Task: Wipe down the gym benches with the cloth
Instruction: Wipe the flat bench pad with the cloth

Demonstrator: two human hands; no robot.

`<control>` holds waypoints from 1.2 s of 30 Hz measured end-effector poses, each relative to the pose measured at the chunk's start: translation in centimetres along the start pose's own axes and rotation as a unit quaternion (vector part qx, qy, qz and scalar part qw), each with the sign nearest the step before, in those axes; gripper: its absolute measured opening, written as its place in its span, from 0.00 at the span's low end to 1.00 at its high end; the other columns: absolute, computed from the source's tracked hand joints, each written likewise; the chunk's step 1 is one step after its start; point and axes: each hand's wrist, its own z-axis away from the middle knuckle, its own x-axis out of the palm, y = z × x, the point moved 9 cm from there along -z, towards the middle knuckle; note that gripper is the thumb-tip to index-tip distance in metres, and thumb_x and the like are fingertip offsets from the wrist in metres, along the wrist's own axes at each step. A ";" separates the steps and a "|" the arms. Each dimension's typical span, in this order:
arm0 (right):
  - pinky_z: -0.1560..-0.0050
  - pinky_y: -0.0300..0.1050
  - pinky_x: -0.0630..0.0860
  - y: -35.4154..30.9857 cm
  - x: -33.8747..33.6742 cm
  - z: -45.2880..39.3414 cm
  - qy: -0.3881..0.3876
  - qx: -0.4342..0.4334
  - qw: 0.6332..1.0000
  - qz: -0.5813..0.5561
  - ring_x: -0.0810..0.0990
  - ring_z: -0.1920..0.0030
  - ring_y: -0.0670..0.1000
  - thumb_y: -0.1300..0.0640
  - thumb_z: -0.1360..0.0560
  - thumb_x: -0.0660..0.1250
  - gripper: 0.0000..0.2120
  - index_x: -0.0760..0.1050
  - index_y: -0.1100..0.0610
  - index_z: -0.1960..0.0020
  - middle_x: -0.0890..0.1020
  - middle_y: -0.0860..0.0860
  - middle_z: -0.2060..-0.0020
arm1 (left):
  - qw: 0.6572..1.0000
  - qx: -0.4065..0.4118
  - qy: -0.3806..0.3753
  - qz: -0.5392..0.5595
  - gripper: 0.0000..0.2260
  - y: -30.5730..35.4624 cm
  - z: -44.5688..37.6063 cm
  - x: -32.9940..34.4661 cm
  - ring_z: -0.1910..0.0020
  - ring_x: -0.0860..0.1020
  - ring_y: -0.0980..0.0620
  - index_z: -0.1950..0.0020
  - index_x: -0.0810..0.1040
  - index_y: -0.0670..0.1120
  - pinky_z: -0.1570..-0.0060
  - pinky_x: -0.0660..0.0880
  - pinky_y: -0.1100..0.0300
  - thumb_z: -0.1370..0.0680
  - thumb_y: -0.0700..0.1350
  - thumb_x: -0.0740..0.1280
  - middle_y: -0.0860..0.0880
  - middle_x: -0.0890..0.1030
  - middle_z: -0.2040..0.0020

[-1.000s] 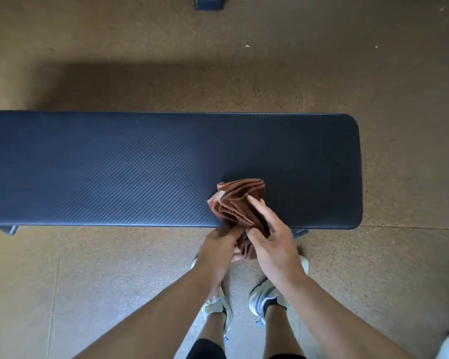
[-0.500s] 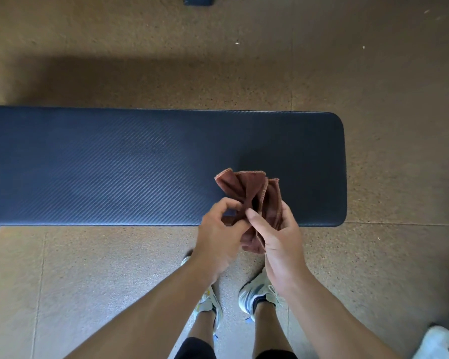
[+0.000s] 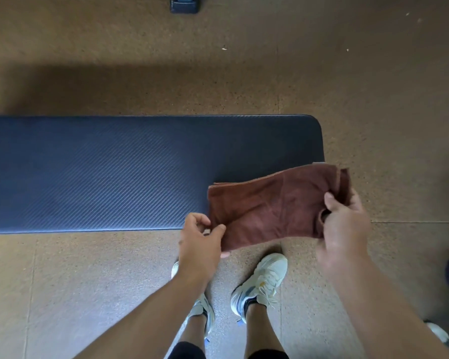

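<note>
A dark blue padded gym bench with a ribbed surface runs across the view from the left edge to its rounded right end. A reddish-brown cloth is stretched out flat, in folded layers, above the bench's near right corner. My left hand pinches the cloth's lower left corner between thumb and fingers. My right hand grips the cloth's right end, which is bunched in the fist. The cloth hides the bench's near right corner.
The floor is speckled brown cork-like tile. My feet in pale sneakers stand just in front of the bench. A dark block lies on the floor at the top edge. Another shoe and a dark shape show at the right edge.
The cloth was bunched between both hands close together; now my hands have drawn apart, the right one moving right, and the cloth is spread out wide.
</note>
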 end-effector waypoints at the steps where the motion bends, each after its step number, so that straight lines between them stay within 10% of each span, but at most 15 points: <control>1: 0.37 0.61 0.80 -1.3 -0.4 0.1 0.003 -0.029 0.999 0.018 0.85 0.42 0.51 0.65 0.18 0.63 0.19 0.83 0.42 0.49 0.86 0.46 0.47 | 0.999 -0.009 -0.030 0.006 0.10 -0.4 0.6 1.1 0.57 0.83 0.48 0.53 0.72 0.47 0.69 0.81 0.60 0.23 0.39 0.73 0.44 0.81 0.50; 5: 0.38 0.55 0.80 -7.7 -0.3 3.3 -0.022 -0.234 0.963 0.133 0.83 0.47 0.41 0.63 0.18 0.64 0.19 0.79 0.37 0.46 0.85 0.36 0.52 | 0.988 -0.048 -0.146 -0.021 0.06 -2.3 2.4 4.8 0.56 0.86 0.48 0.47 0.75 0.43 0.63 0.84 0.56 0.21 0.41 0.70 0.47 0.84 0.48; 8: 0.41 0.41 0.76 -7.9 3.9 7.3 -0.178 -0.305 0.903 0.244 0.80 0.43 0.37 0.54 0.17 0.64 0.15 0.75 0.36 0.38 0.82 0.34 0.44 | 0.984 -0.064 -0.165 -0.034 0.06 -3.3 2.6 5.3 0.54 0.86 0.49 0.45 0.76 0.43 0.63 0.82 0.59 0.20 0.43 0.69 0.47 0.85 0.48; 11: 0.22 0.44 0.57 -1.4 7.8 9.0 -0.329 -0.295 0.750 0.491 0.57 0.21 0.40 0.30 0.21 0.50 0.27 0.67 0.37 0.25 0.64 0.36 0.22 | 0.987 -0.069 -0.132 -0.054 0.04 -3.9 1.8 3.9 0.57 0.86 0.50 0.48 0.78 0.44 0.61 0.84 0.52 0.20 0.44 0.69 0.47 0.85 0.51; 20: 0.21 0.70 0.38 7.2 10.3 0.8 -0.138 -0.320 0.616 0.707 0.39 0.18 0.63 0.18 0.29 0.48 0.51 0.44 0.47 0.16 0.47 0.56 0.16 | 0.985 -0.004 -0.143 -0.096 0.04 -3.5 -0.2 0.0 0.58 0.84 0.52 0.54 0.81 0.47 0.57 0.80 0.57 0.20 0.45 0.68 0.49 0.86 0.57; 27: 0.19 0.64 0.49 9.4 14.2 4.3 -0.145 -0.425 0.601 0.661 0.50 0.17 0.59 0.32 0.22 0.56 0.39 0.58 0.52 0.18 0.56 0.54 0.17 | 0.994 0.103 -0.025 -0.010 0.07 0.3 -1.9 -4.3 0.61 0.83 0.50 0.61 0.81 0.53 0.54 0.82 0.46 0.24 0.52 0.73 0.54 0.84 0.65; 36: 0.20 0.63 0.48 16.1 24.3 12.5 -0.359 -0.602 0.349 0.622 0.53 0.17 0.59 0.46 0.19 0.54 0.27 0.64 0.47 0.20 0.60 0.48 0.18 | 0.986 0.145 0.086 0.005 0.08 2.8 -3.2 -11.5 0.65 0.82 0.56 0.60 0.81 0.51 0.61 0.81 0.59 0.23 0.52 0.71 0.55 0.84 0.66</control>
